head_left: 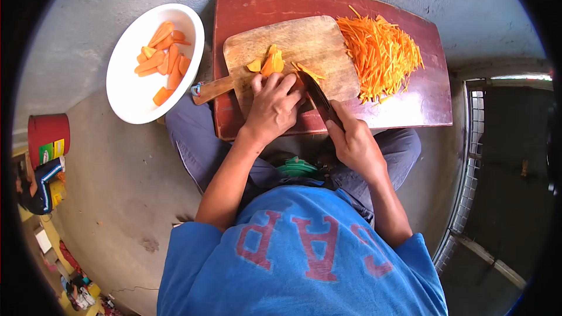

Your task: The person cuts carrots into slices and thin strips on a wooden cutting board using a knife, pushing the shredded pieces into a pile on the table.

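Firmly, our right hand (356,143) wraps the handle end of the knife (318,96), fingers closed around it, the dark blade slanting up and left across the board. Our left hand (274,107) curls with bent fingers just beside the blade; what it pins is mostly hidden, so we cannot tell how tightly it grips. The carrot pieces (274,63) lie just beyond those fingertips on the cutting board (304,32). We judge them light, stiff and a little slippery on cut faces, best held from above with fingertips tucked back; thin strips (310,71) would snap easily. The board is pale, grained wood with a stubby handle (213,90). Beneath it, the red table (263,3) looks glossy and scuffed. To the right sits a loose, tangled heap of carrot shreds (380,55); to the left, a smooth white oval basin (119,96) holds thick, flat carrot slices (171,61).
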Tool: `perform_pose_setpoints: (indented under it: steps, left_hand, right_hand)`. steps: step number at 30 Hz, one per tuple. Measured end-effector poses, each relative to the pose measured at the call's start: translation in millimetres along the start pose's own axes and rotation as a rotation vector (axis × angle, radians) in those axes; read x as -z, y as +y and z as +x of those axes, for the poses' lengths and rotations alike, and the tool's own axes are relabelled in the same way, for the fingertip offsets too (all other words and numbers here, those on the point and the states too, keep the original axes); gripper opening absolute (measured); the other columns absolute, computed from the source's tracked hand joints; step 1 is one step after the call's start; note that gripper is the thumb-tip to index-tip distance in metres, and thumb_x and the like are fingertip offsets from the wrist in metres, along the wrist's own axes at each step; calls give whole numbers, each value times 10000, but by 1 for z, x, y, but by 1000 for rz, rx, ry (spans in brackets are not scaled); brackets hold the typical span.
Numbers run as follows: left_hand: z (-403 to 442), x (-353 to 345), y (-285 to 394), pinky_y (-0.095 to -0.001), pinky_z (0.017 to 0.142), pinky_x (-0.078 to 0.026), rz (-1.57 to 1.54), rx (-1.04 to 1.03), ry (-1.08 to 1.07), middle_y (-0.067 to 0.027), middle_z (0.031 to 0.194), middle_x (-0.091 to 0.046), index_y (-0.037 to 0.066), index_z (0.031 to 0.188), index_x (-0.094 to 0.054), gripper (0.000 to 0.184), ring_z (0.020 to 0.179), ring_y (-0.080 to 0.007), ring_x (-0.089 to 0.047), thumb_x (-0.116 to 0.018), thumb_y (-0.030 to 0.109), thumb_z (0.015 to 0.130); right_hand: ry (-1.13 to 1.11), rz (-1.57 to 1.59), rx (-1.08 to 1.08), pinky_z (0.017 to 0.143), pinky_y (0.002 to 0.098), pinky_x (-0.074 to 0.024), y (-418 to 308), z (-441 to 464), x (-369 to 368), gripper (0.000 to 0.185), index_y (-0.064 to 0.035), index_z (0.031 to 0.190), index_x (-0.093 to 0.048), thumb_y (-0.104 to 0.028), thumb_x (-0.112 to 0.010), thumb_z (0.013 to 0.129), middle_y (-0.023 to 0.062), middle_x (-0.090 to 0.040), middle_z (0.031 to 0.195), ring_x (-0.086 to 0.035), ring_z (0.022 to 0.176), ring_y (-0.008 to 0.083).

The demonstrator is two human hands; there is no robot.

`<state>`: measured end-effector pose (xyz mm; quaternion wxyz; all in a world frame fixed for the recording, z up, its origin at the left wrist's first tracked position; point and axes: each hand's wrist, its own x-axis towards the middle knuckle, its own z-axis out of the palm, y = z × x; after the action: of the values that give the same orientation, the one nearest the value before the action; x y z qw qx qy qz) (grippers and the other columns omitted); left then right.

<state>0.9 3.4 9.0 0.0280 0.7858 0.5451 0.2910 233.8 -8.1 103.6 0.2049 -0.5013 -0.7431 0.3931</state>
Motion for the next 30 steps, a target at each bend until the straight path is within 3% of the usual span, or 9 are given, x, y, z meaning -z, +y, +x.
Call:
perform_pose_setpoints:
  steps: [5,9,13,18,24,27,30]
  left_hand:
    - [4,-8,2,-504,1072,-396,-59,14,59,-66,1227,-700,117,1112,-846,220,1209,-287,-643,-824,124,893]
    - [-2,-8,-1,-492,1056,-409,-69,15,104,-59,1192,-717,121,1098,-843,212,1175,-288,-660,-831,125,886]
    - [-3,-11,-4,-486,1046,-415,-89,5,132,-53,1166,-736,115,1097,-836,204,1138,-283,-682,-845,123,893]
    - [-2,-5,0,-488,1054,-422,-153,51,153,-87,1192,-742,90,1092,-826,214,1161,-291,-690,-857,110,881]
    - [-4,-10,-4,-481,1093,-424,-118,55,103,-123,1194,-741,75,1099,-826,213,1193,-319,-689,-849,106,890]
    - [-5,-10,-8,-476,1103,-423,-107,47,68,-135,1241,-736,77,1096,-829,210,1213,-330,-689,-852,113,891]
    - [-2,-6,-2,-476,1105,-426,-150,72,165,-139,1322,-723,78,1091,-830,224,1248,-341,-684,-871,128,877]
  right_hand:
    - [23,-32,94,848,599,-566,12,22,-3,356,4,1417,-618,-151,-671,1101,391,-725,1036,-713,1039,588]
    - [-38,33,-12,860,600,-569,-4,10,6,374,-12,1431,-618,-141,-678,1085,373,-741,1057,-713,1050,587]
    - [15,-29,86,858,599,-568,13,15,-7,350,-16,1413,-617,-130,-668,1086,367,-739,1050,-708,1061,586]
    - [-38,25,2,836,614,-559,-2,14,1,350,-7,1404,-607,-136,-671,1085,369,-738,1052,-703,1050,590]
    - [-16,-64,50,830,641,-560,-4,5,-13,392,-18,1447,-586,-147,-674,1086,377,-740,988,-720,992,588]
    - [-87,-155,13,866,585,-574,-11,21,-17,464,-1,1535,-588,-105,-659,1088,381,-729,1036,-733,1049,562]
    - [-89,-91,34,865,563,-572,-10,20,-10,421,-3,1486,-614,-106,-674,1082,370,-732,1046,-719,1050,566]
